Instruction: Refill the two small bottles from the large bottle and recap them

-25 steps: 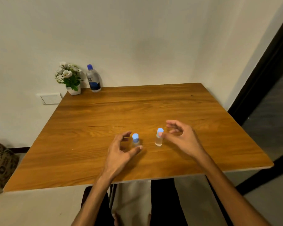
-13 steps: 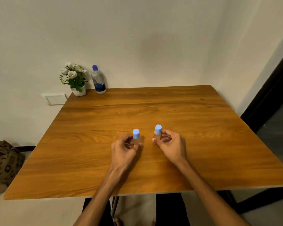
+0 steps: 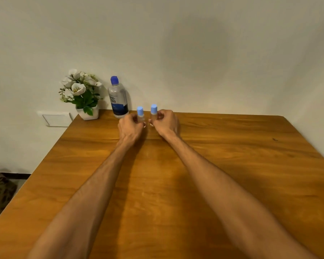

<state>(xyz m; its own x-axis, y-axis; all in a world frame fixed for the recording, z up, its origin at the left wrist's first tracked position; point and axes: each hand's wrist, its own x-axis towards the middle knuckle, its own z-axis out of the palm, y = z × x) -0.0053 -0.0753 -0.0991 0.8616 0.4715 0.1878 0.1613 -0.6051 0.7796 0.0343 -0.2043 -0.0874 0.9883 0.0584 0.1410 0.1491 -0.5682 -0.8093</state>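
A: In the head view, which step does the person seem to be on?

B: An early one, by the look of it. The left hand (image 3: pixel 130 128) is wrapped round the left small bottle (image 3: pixel 140 114), and the right hand (image 3: pixel 164 122) is wrapped round the right small bottle (image 3: pixel 153 112). Both light-blue caps are on, so neither bottle has been opened.

A: Where do the bottles sit relative to the hands?

B: Each stands upright within its hand's curled fingers, the cap poking out above the knuckles. The two are close side by side but apart, at the far part of the wooden table (image 3: pixel 232 165). Whether their bases touch the wood or hang just above it cannot be told; the hands hide that.

A: And the large bottle?

B: The large bottle (image 3: pixel 117 99) stands upright against the wall, capped in darker blue, just left of the left hand and just beyond it. A flower pot (image 3: pixel 82 96) stands on its other side.

A: What does the next move call for?

B: Probably setting both small bottles down steady near the large one, then freeing a hand to twist off a cap. The small bottles are narrow and light, so they would tip easily if let go carelessly.
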